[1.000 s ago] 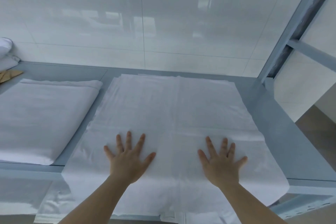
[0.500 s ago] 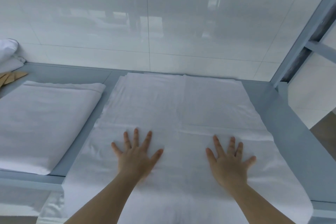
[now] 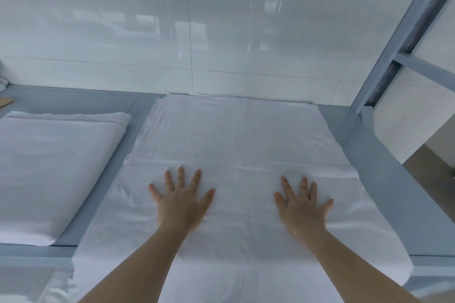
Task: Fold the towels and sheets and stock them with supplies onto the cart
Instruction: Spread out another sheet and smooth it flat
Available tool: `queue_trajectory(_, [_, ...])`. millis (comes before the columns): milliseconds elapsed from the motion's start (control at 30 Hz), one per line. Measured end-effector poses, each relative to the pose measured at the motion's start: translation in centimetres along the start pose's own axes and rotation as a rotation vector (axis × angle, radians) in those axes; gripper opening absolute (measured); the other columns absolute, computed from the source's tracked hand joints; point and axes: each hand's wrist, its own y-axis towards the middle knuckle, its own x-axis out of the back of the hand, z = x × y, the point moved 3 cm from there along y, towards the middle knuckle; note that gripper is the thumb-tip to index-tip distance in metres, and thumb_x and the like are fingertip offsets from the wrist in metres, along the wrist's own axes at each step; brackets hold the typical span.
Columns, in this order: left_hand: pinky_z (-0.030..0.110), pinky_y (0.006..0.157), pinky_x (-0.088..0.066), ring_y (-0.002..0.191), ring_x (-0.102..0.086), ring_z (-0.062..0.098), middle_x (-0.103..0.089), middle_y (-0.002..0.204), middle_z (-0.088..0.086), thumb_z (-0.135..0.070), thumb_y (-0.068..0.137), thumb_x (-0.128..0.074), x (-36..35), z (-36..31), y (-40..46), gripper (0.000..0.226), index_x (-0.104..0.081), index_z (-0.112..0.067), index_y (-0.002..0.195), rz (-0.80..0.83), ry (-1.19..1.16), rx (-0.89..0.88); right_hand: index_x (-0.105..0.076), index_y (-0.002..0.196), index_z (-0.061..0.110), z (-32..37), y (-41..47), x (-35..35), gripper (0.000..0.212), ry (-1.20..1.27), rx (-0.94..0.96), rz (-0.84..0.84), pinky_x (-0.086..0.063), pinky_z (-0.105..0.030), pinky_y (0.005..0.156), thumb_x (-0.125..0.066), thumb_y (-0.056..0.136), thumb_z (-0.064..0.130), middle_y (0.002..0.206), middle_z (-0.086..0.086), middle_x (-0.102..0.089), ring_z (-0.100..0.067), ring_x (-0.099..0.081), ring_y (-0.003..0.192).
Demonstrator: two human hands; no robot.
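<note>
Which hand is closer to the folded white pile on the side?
Left. The left hand lies flat on the spread sheet, just right of the folded pile; the right hand lies farther right.

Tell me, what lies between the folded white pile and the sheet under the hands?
The head view shows only a bare strip of grey table between the folded pile and the sheet.

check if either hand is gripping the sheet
No, the left hand and right hand both lie flat on the sheet with fingers spread straight.
</note>
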Motion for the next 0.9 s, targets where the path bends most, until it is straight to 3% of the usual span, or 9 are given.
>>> queue_trajectory(100, [0.057, 0.114, -0.004, 0.148, -0.012, 0.026, -0.024, 0.158, 0.004, -0.055, 0.098, -0.023, 0.5, -0.7, -0.6, 0.057, -0.029, -0.031, 0.150, -0.101, -0.044, -0.074, 0.008, 0.147, 0.049, 1.8, -1.4, -0.5, 0.057, -0.013, 0.155, -0.040, 0.004, -0.067, 0.110, -0.011, 0.095, 0.063, 0.162, 0.004, 0.009, -0.022, 0.011, 0.148])
queue_trajectory(200, [0.052, 0.115, -0.020, 0.139, -0.037, 0.027, -0.050, 0.143, 0.010, -0.019, 0.097, -0.051, 0.5, -2.7, -0.8, 0.037, -0.057, -0.012, 0.133, -0.244, -0.159, -0.295, 0.009, 0.146, 0.051, 2.5, -1.3, -0.5, 0.058, -0.018, 0.209, -0.059, 0.009, -0.064, 0.111, -0.011, 0.094, 0.064, 0.161, 0.006, 0.011, -0.019, 0.013, 0.148])
queue_trajectory(267, [0.048, 0.118, -0.009, 0.144, -0.026, 0.024, -0.035, 0.153, 0.005, -0.027, 0.100, -0.043, 0.1, -4.8, -0.9, 0.043, -0.046, -0.020, 0.142, -0.158, -0.186, -0.418, 0.006, 0.147, 0.051, 2.5, -0.6, -0.3, 0.058, -0.013, 0.208, -0.079, 0.009, -0.062, 0.111, -0.012, 0.094, 0.064, 0.161, 0.007, 0.009, -0.018, 0.011, 0.148])
queue_trajectory(367, [0.047, 0.116, 0.015, 0.147, 0.014, 0.017, 0.010, 0.159, -0.007, -0.058, 0.094, -0.004, -1.0, -8.5, -0.3, 0.062, -0.001, -0.038, 0.152, 0.020, -0.049, -0.527, -0.003, 0.150, 0.046, 3.0, 1.2, 0.4, 0.054, 0.019, 0.246, -0.132, 0.007, -0.060, 0.113, -0.017, 0.098, 0.055, 0.161, 0.010, 0.005, -0.015, 0.009, 0.148])
queue_trajectory(467, [0.052, 0.114, 0.018, 0.142, 0.029, 0.021, 0.023, 0.157, -0.006, -0.065, 0.081, 0.012, -1.9, -11.4, 2.2, 0.071, 0.018, -0.039, 0.147, 0.056, 0.007, -0.500, -0.010, 0.151, 0.040, 4.2, 4.2, 1.0, 0.050, 0.029, 0.387, -0.200, 0.008, -0.053, 0.116, -0.021, 0.103, 0.042, 0.161, 0.011, 0.001, -0.011, 0.010, 0.148])
queue_trajectory(600, [0.059, 0.112, 0.013, 0.146, 0.020, 0.027, 0.015, 0.161, -0.006, -0.070, 0.085, 0.000, -2.7, -13.6, 7.1, 0.070, 0.013, -0.042, 0.148, 0.029, 0.037, -0.391, -0.005, 0.150, 0.044, 3.5, 9.7, 0.7, 0.052, -0.004, 0.366, -0.143, 0.008, -0.051, 0.115, -0.016, 0.100, 0.053, 0.160, 0.016, 0.002, -0.011, 0.005, 0.148])
queue_trajectory(700, [0.066, 0.108, 0.012, 0.147, 0.016, 0.030, 0.013, 0.161, -0.007, -0.075, 0.084, -0.007, -2.8, -14.4, 10.7, 0.072, 0.008, -0.045, 0.148, 0.035, 0.050, -0.306, 0.003, 0.148, 0.048, -1.1, 14.5, 1.4, 0.059, -0.021, 0.196, -0.090, 0.008, -0.049, 0.116, -0.013, 0.094, 0.065, 0.159, 0.015, 0.011, -0.014, 0.009, 0.148])
queue_trajectory(900, [0.071, 0.106, 0.007, 0.147, 0.015, 0.029, 0.013, 0.161, -0.007, -0.079, 0.081, -0.004, -2.4, -14.9, 17.3, 0.075, 0.011, -0.048, 0.147, 0.027, 0.068, -0.236, 0.003, 0.153, 0.034, -8.3, 22.5, 4.5, 0.063, 0.016, -0.123, -0.070, 0.000, -0.053, 0.117, -0.010, 0.096, 0.059, 0.162, 0.000, 0.008, -0.021, 0.004, 0.149])
